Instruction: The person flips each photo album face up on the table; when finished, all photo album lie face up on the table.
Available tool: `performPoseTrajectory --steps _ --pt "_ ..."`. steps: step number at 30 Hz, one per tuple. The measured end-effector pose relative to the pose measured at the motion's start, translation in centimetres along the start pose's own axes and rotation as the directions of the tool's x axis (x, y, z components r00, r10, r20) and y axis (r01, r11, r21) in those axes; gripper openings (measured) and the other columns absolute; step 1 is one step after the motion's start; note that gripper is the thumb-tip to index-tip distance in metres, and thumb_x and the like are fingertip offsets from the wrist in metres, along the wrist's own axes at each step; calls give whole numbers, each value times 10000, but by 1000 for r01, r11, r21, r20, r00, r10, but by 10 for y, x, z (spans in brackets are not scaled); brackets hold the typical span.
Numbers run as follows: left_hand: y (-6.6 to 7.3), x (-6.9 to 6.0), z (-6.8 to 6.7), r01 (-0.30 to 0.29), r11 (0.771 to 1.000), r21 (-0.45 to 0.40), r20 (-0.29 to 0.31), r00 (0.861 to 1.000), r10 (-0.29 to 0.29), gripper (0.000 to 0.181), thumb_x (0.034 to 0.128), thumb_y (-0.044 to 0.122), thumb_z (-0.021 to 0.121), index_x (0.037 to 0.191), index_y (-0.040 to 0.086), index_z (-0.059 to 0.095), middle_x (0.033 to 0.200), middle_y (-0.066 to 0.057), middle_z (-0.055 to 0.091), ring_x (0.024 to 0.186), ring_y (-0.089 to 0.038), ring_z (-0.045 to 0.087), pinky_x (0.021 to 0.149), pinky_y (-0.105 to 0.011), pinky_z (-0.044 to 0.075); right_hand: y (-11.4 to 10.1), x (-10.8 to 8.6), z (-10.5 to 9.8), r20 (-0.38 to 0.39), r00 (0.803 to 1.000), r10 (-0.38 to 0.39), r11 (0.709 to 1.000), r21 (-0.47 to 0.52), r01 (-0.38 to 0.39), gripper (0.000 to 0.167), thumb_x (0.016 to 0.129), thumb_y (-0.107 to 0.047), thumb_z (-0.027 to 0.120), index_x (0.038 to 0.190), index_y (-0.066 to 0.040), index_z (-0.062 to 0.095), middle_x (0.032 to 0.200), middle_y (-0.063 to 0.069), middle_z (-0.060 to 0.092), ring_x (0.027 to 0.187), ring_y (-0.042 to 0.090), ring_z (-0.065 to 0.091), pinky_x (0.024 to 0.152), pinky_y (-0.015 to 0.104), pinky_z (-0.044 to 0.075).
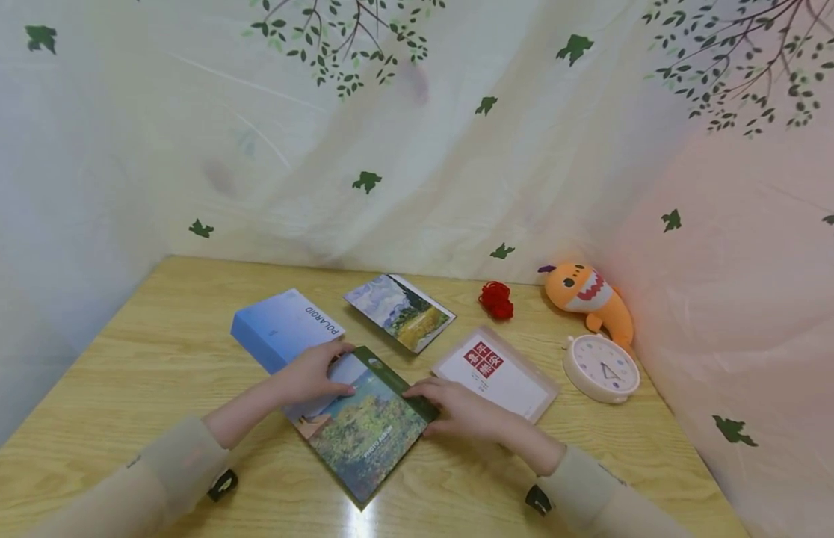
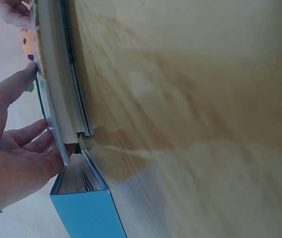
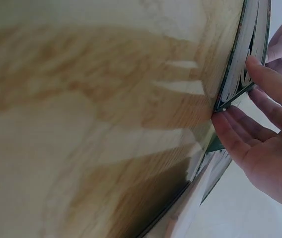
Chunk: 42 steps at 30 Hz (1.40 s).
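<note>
The photo album [image 1: 383, 430], its cover printed with a painted garden, lies between the two hands, low over the tabletop [image 1: 155, 344]; whether its underside rests fully on the wood is hard to tell. Its covers look stiff and the page block thick, so it should have some heft and keep its shape, though the covers could part from the pages if only one is pinched. The sheen suggests a rather slippery face; the firmest hold is probably along the green spine strip [image 1: 385, 373], with the whole thickness taken between thumb and fingers.

The left hand [image 1: 309, 377] pinches the album's edge, thumb laid on the front cover and fingertips tucked beneath it. The right hand [image 1: 464, 411] grips the corner at the spine's end, thumb by the page edges, fingers curled against the spine.

Just beyond the left hand is the blue Polaroid album [image 1: 282, 329]. Just past the right hand lies the white-covered book [image 1: 507, 381] with red characters; farther to that hand's right sits the alarm clock [image 1: 601, 368].
</note>
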<state>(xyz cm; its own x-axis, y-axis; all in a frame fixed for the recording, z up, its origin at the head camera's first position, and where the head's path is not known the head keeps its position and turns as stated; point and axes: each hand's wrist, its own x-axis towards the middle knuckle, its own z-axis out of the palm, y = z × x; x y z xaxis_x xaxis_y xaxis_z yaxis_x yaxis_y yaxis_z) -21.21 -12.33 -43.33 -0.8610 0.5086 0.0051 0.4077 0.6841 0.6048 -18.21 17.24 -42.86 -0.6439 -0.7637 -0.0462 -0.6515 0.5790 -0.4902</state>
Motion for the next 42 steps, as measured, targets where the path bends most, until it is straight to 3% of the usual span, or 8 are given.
performPoseTrajectory --steps 7,15,20,29,37,42 --pt "0 -1 -4 3 999 -33 17 1000 -2 749 793 346 760 1383 14 441 1310 -153 537 1120 -313 553 802 -393 512 1 1 -2 -4 1000 -24 1000 3 24 607 780 -214 765 1324 -103 521 1344 70 538 1299 249 434 1105 397 326" --pt "-1 0 -6 -1 999 -33 30 1000 2 739 789 329 766 1385 29 448 1311 -141 543 1109 -308 562 753 -352 514 2 -3 -1 -23 999 -46 999 5 46 578 795 -224 749 1316 -104 529 1333 81 540 1347 380 345 1019 387 433" --pt "0 2 -3 -23 999 -23 21 1000 23 717 791 338 762 1373 38 470 1327 -133 540 1106 -305 571 780 -368 519 1 -7 -2 -21 999 -37 999 25 37 561 805 -226 741 1311 -105 531 1343 91 525 1328 389 370 943 313 490" --pt "3 4 -1 -25 997 -69 -6 1000 24 646 798 290 763 1350 73 508 1344 -106 534 1093 -265 579 818 -358 529 1 -11 -6 19 1000 -8 986 165 5 537 821 -232 734 1311 -144 534 1357 45 514 1121 184 574 846 199 516" --pt "11 4 -6 -59 998 -37 -66 996 56 584 794 284 766 1296 72 558 1236 -72 600 1032 -239 593 832 -371 528 -1 -15 -14 -36 997 -73 991 114 77 529 812 -314 725 1285 -139 564 1361 78 502 1258 265 481 876 229 516" --pt "16 4 -8 -49 998 -27 -84 995 47 564 793 302 767 1277 86 575 1187 -54 609 1001 -223 590 796 -353 525 0 -17 -16 -81 992 -92 995 30 95 522 798 -380 724 1261 -175 595 1344 32 527 1258 214 477 944 288 489"
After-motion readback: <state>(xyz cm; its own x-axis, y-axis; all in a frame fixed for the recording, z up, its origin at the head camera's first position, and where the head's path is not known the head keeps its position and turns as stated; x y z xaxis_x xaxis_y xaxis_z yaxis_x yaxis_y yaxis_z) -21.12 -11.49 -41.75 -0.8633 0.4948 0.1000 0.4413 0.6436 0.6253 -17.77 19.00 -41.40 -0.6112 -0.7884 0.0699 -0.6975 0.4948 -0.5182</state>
